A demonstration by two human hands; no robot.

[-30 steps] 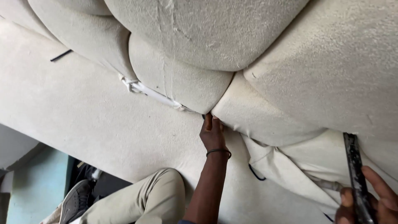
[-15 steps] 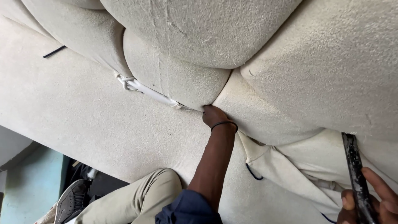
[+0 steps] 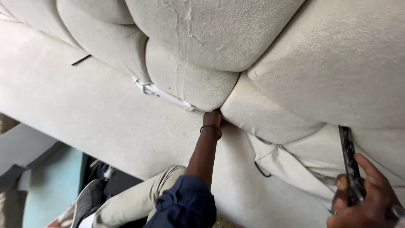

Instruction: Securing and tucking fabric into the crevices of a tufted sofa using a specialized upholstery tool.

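My left hand is pushed into the gap where the cream tufted cushions meet the flat cream sofa panel. Its fingers are hidden in the crevice; only the back of the hand and a black wristband show. A white strap runs along the seam just left of that hand. At the lower right, my right hand grips a long, dark, flat tool that points up toward loose folded fabric.
My knee in khaki trousers and a grey shoe lie below the panel's edge. A teal floor shows at the lower left. A thin black thread loop hangs from the loose fabric.
My left hand has slid deeper into the crevice, so its fingers no longer show. My blue sleeve has come into view. The right hand and tool have stayed put.
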